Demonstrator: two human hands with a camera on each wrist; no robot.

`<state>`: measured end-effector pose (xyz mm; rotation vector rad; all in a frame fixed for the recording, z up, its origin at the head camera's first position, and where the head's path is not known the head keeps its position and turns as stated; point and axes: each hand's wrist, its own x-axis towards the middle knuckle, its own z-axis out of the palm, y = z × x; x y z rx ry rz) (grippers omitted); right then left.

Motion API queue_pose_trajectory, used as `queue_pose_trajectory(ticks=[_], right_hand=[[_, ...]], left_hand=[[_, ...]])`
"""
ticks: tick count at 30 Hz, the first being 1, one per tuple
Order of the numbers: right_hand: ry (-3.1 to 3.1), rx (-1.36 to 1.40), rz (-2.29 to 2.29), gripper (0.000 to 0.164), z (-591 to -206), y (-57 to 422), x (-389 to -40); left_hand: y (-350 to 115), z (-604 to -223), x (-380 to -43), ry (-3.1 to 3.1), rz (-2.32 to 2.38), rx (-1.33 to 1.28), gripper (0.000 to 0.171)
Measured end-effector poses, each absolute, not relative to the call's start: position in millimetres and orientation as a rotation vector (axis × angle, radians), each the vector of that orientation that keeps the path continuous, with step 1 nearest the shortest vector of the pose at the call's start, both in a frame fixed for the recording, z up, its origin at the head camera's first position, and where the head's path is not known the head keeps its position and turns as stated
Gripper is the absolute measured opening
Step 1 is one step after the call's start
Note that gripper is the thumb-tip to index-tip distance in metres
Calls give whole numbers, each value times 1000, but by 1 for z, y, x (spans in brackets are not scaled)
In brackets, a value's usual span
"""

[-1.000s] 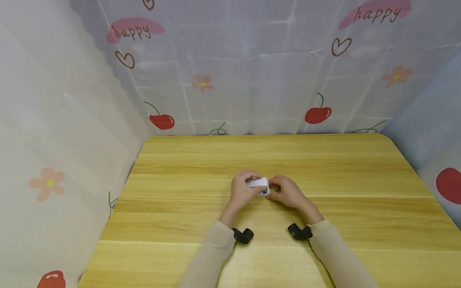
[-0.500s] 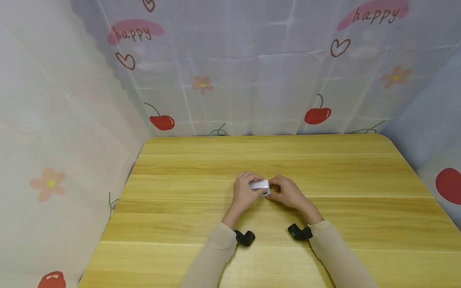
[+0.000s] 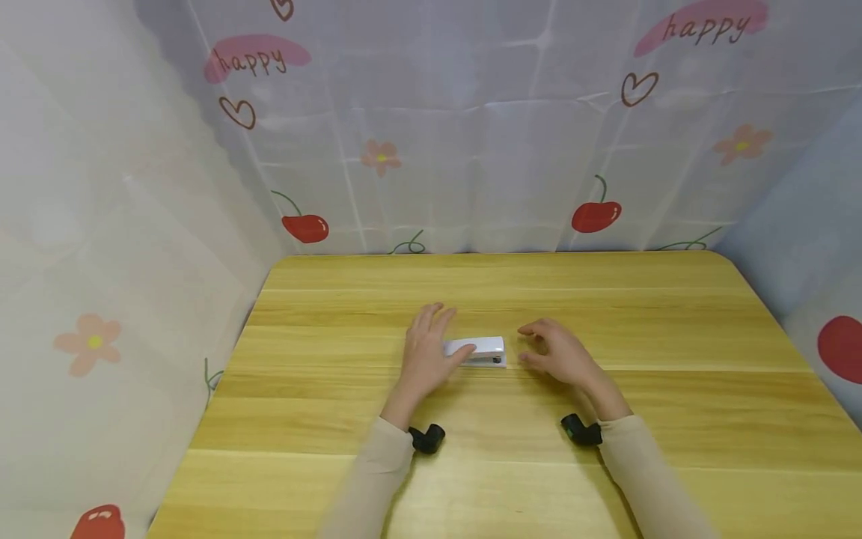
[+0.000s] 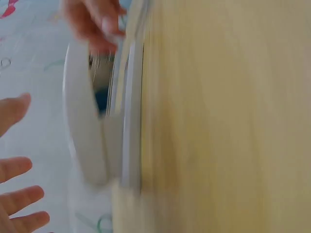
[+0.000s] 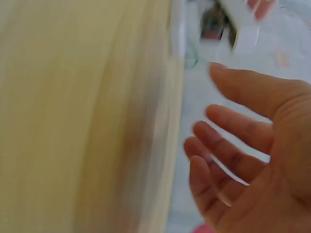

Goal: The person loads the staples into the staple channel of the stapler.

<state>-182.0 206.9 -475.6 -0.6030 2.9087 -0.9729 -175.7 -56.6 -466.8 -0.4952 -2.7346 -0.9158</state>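
Observation:
A white stapler point(image 3: 486, 346) lies on the wooden table with its front end pointing right. My left hand point(image 3: 426, 358) is spread at the stapler's rear end, its thumb in front of the white top in the head view. In the left wrist view the stapler point(image 4: 82, 116) appears blurred, and the left fingers point(image 4: 22, 200) are apart from it. To the right of the stapler, my right hand point(image 3: 562, 355) holds nothing, its fingers loosely bent. A gap separates it from the stapler, as the right wrist view of that hand point(image 5: 252, 145) also shows.
The wooden table point(image 3: 646, 314) extends around both hands. A printed curtain point(image 3: 458, 150) hangs behind its far edge, with more curtain at the left point(image 3: 121, 247) and right. Small black cameras point(image 3: 427, 439) sit on both wrists.
Both hands have drawn away from the stapler, the left one leftward with its fingers spreading, the right one rightward. More of the stapler shows now, where the left hand gripped it before.

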Motion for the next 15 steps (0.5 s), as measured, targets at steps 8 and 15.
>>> queue_pose_trajectory(ticks=[8,15], right_hand=[[3176,-528,-674,68,-463,241,-177],[3152,-358,-447,89,-453,258,-177]], left_hand=[[-130,-459,-179,-2957,-552,-347,80],[-171,-464,-183,-3096,-316,-250,85]])
